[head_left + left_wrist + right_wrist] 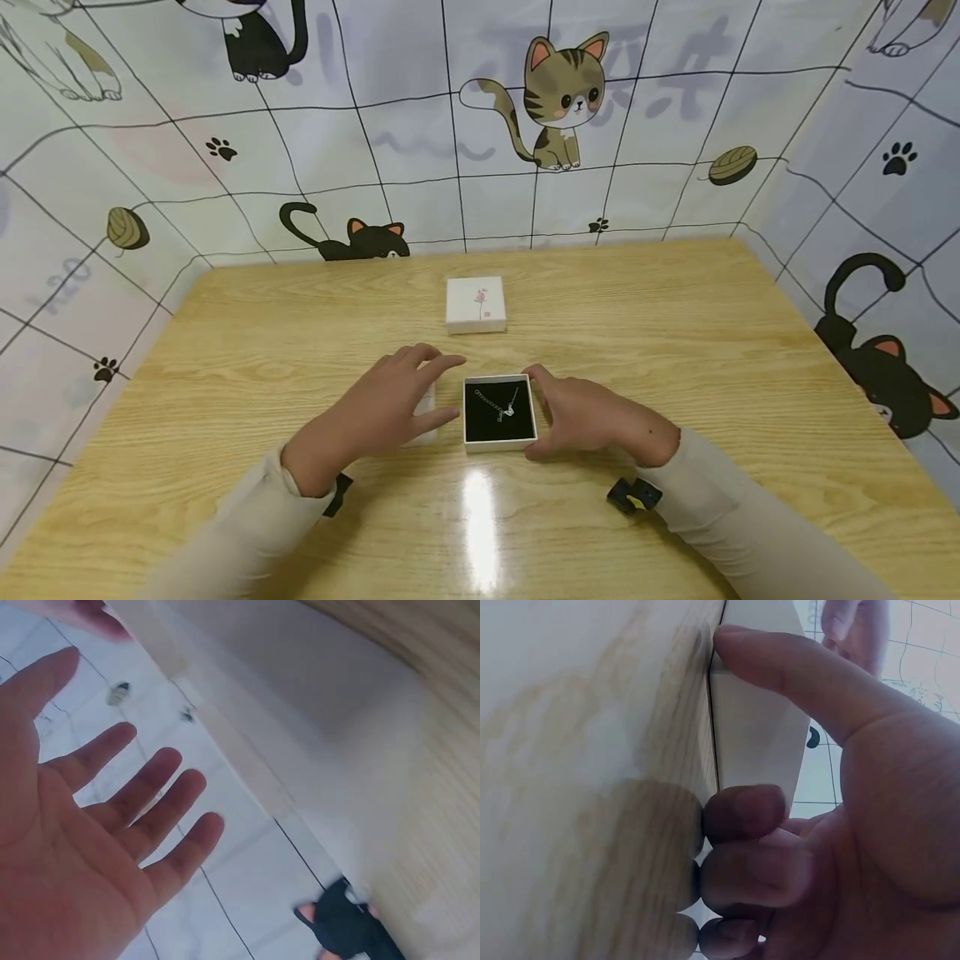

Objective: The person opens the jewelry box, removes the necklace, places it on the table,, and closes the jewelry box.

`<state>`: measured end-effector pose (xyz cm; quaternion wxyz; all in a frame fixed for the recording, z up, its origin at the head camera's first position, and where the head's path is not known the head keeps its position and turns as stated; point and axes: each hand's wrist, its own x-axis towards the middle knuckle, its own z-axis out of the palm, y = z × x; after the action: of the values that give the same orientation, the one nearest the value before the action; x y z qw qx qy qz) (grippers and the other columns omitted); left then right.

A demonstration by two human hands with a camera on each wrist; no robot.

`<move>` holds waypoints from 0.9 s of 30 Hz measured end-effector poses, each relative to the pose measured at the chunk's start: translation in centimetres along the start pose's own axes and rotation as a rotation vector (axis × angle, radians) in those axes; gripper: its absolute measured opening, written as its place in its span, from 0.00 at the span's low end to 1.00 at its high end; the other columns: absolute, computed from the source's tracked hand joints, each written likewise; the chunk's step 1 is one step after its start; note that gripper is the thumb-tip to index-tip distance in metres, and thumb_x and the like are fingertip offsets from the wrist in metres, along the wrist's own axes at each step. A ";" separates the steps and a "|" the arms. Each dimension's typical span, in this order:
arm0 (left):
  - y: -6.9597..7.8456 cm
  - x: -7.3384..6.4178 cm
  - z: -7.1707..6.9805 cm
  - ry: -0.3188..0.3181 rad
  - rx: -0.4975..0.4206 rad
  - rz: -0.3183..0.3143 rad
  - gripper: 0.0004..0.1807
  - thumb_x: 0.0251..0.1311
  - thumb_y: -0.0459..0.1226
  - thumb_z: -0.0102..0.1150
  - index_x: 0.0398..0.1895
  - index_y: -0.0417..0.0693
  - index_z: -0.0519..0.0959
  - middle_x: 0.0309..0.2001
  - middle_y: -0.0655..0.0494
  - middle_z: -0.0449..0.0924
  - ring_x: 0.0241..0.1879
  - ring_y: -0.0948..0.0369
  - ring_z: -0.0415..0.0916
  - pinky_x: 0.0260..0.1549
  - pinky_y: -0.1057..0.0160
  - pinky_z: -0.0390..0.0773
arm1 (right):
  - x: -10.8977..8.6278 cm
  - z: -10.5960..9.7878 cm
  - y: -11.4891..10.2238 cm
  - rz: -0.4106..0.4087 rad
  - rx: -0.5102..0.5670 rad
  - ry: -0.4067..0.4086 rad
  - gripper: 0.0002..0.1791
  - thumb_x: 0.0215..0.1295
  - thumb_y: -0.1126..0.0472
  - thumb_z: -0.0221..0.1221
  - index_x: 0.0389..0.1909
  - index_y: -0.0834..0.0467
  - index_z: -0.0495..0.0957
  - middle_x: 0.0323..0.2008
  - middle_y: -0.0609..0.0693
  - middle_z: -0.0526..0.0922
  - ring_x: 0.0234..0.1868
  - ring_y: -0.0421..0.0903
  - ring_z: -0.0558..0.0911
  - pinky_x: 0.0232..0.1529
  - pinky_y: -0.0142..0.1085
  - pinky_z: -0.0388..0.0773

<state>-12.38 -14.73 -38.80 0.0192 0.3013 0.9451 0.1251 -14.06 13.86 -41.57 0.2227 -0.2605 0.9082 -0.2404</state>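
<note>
A small open white jewelry box (501, 446) sits on the table, a silver-coloured necklace (509, 410) with a pendant lying on its black lining. My right hand (585, 412) grips the box at its right side, thumb (761, 660) at the near corner and fingers at the far one. To the left of the box is my left hand (390, 400), its fingers spread and apart from the box; its palm faces the camera in the left wrist view. Partly hidden beneath that hand lies a flat whitish piece (426, 412).
Farther back on the wooden table (337, 300) stands a white box-shaped piece (476, 304) with a pink flower printed on top. A cloth backdrop (420, 150) with cats and grid lines rises behind the table and along both sides.
</note>
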 end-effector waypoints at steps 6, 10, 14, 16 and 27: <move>2.3 1.6 0.6 0.005 0.003 0.073 0.27 0.64 0.52 0.64 0.65 0.58 0.75 0.55 0.54 0.76 0.51 0.54 0.78 0.51 0.47 0.77 | 0.1 0.0 0.3 -0.019 0.030 0.002 0.56 0.47 0.45 0.76 0.72 0.59 0.55 0.38 0.46 0.82 0.33 0.42 0.78 0.41 0.40 0.76; 2.8 2.2 1.2 0.002 0.003 0.074 0.26 0.61 0.51 0.67 0.62 0.56 0.77 0.53 0.54 0.77 0.50 0.54 0.78 0.49 0.49 0.77 | 0.1 0.0 0.3 -0.018 0.018 -0.004 0.57 0.48 0.44 0.76 0.72 0.59 0.54 0.37 0.46 0.82 0.32 0.41 0.78 0.40 0.40 0.75; 2.9 2.7 1.8 -0.019 0.021 0.066 0.28 0.60 0.52 0.68 0.61 0.55 0.77 0.52 0.54 0.76 0.50 0.54 0.77 0.48 0.50 0.78 | 0.2 0.0 0.2 -0.017 0.007 -0.006 0.58 0.48 0.43 0.76 0.73 0.60 0.53 0.35 0.46 0.81 0.30 0.42 0.77 0.37 0.39 0.75; 2.9 2.8 2.0 -0.027 0.027 0.062 0.28 0.59 0.53 0.68 0.61 0.55 0.78 0.52 0.54 0.76 0.50 0.55 0.77 0.47 0.50 0.78 | 0.2 0.1 0.2 -0.016 0.004 -0.005 0.58 0.48 0.43 0.76 0.73 0.60 0.53 0.34 0.45 0.81 0.29 0.42 0.76 0.36 0.38 0.74; 2.9 3.3 2.1 -0.103 0.018 0.037 0.32 0.56 0.55 0.70 0.62 0.53 0.78 0.53 0.52 0.75 0.47 0.54 0.79 0.50 0.49 0.77 | 0.1 0.0 0.0 -0.010 -0.007 0.002 0.56 0.47 0.45 0.76 0.72 0.58 0.55 0.34 0.46 0.81 0.29 0.42 0.76 0.35 0.38 0.74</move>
<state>-13.24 -10.05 -39.98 0.0628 0.3251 0.9382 0.1012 -14.13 13.74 -41.61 0.2197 -0.2657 0.9078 -0.2388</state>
